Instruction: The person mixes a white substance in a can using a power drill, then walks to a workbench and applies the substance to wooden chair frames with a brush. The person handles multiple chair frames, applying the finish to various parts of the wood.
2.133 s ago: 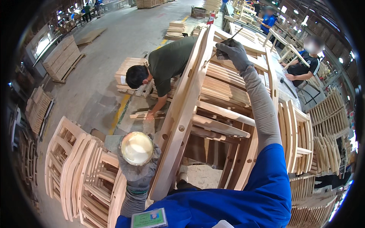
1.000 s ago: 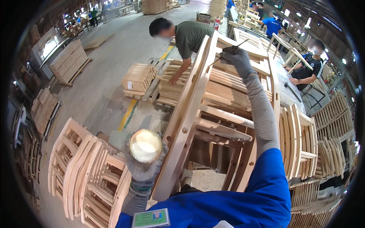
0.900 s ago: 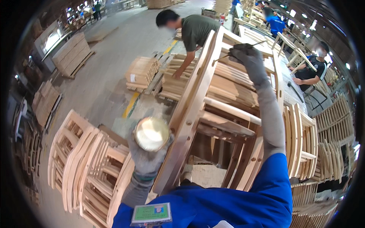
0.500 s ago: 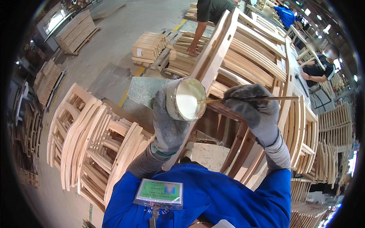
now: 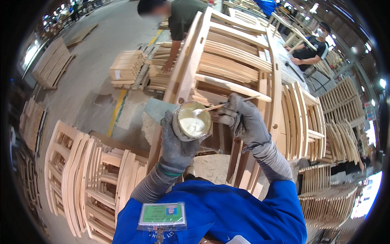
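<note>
Concrete floor (image 5: 93, 101) under stacked slats (image 5: 126, 67)

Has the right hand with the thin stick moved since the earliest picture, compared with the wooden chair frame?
Yes. The right hand came down from the chair frame's top to the cup.

Grey concrete floor (image 5: 101, 44) (yellow line (image 5: 118, 110)), stacked wooden frames (image 5: 81, 179) around.

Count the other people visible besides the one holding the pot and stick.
2. One person in a dark green shirt bends over stacked wood at top centre; another in a black shirt sits at upper right. More may be hidden far off.
</note>
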Available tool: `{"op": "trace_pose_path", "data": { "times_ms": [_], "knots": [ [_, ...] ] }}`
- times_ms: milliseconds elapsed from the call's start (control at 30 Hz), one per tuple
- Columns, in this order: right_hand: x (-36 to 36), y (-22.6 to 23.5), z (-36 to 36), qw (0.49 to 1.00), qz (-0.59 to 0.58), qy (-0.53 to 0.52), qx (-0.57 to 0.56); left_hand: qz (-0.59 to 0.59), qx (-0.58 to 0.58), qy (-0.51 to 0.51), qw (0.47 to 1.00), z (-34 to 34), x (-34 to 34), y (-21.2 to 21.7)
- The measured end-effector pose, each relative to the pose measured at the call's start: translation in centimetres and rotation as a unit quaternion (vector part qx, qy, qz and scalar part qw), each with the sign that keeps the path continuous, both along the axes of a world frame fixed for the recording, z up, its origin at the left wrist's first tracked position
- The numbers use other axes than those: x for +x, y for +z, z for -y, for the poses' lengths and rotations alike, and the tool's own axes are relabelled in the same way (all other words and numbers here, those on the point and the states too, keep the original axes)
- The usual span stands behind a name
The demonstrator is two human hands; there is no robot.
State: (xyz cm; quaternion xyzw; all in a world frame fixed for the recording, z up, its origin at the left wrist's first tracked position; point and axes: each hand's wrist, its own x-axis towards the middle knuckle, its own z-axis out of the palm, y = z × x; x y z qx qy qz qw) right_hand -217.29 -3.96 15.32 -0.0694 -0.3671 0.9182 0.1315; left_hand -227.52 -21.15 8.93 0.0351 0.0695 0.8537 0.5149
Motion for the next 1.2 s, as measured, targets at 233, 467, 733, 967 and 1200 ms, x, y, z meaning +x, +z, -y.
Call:
{"op": "trace_pose_path", "data": {
  "times_ms": [233,467,733,967,1200],
  "knots": [
    [1.2,-0.7,-2.8,0.992,0.069,-0.098,0.029,0.073,-0.007,-0.072,0.995,-1.7,-0.1,0.4],
    [2.3,8.0,-18.8,0.806,0.029,-0.424,0.412,0.056,0.019,-0.051,0.997,-0.8,-0.9,1.2],
    [0.4,8.5,-26.8,0.510,0.255,-0.389,0.724,0.056,-0.022,0.001,0.998,-0.2,-1.2,1.6],
    [-0.8,7.6,-28.2,0.515,0.305,-0.353,0.719,0.028,-0.046,0.039,0.998,0.4,-1.8,1.6],
    [-2.0,7.4,-28.0,0.388,0.291,-0.296,0.823,0.041,-0.063,0.057,0.996,0.8,-2.1,1.1]
  ]
}}
